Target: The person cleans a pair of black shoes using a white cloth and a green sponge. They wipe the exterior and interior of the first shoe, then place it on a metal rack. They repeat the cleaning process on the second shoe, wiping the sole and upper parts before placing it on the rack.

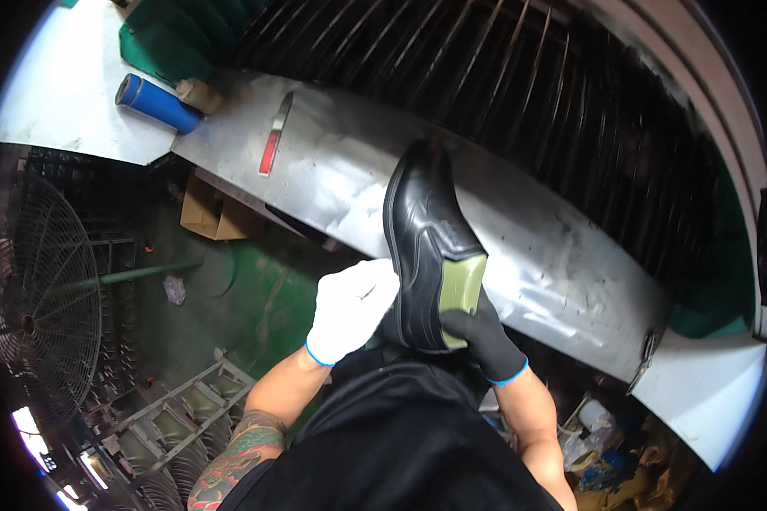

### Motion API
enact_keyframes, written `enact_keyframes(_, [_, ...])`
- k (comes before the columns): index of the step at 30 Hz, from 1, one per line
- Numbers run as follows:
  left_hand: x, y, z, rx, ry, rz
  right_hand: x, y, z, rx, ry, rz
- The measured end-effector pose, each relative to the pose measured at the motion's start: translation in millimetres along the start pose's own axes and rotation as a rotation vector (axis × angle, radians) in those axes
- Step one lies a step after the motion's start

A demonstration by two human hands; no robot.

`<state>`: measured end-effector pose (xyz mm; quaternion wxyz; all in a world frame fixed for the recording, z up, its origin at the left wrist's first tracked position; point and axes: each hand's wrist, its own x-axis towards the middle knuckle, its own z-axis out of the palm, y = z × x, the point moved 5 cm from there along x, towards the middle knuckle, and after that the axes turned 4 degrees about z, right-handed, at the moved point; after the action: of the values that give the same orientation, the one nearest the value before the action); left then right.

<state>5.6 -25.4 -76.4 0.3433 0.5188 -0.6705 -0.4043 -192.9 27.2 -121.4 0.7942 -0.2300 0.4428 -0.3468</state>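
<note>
A black slip-on shoe [426,230] with a moulded-looking upper and an olive-green lining [460,289] lies before me, its toe pointing away over a bare metal ledge. My right hand [487,335], in a black glove with a blue cuff, is closed on the heel end, thumb at the opening. Beside the sole's left edge is my left hand [352,305], in a white glove with a blue cuff. Its fingers are curled together against or very near the sole; whatever they pinch, if anything, is hidden.
A red-handled knife [270,153] lies on the metal ledge [332,128]. Further left are a blue roll [157,102] and a small tan roll [198,96]. Dark rods [452,51] line the far side. A large fan [38,289] stands left, above a metal rack [179,404].
</note>
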Motion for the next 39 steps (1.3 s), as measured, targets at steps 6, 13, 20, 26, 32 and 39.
enact_keyframes(6, [52,-52,-11,-0.127,0.076,-0.041,10,-55,0,-0.229,-0.037,-0.114])
enact_keyframes(13, [94,-76,-14,0.296,0.264,0.439,77,-160,-64,-0.399,0.209,-0.043])
enact_keyframes(20, [100,-64,-22,0.289,0.275,0.479,284,-327,-199,-1.383,0.290,-0.624])
enact_keyframes(26, [122,-71,-26,0.192,0.092,0.446,309,-381,-192,-1.612,0.665,-0.896])
enact_keyframes(32, [249,-95,-90,0.422,-0.225,0.234,234,-286,8,-1.608,0.305,-0.933])
enact_keyframes(39, [473,-139,-147,0.730,-0.056,0.197,271,-170,107,-1.859,0.094,-0.750])
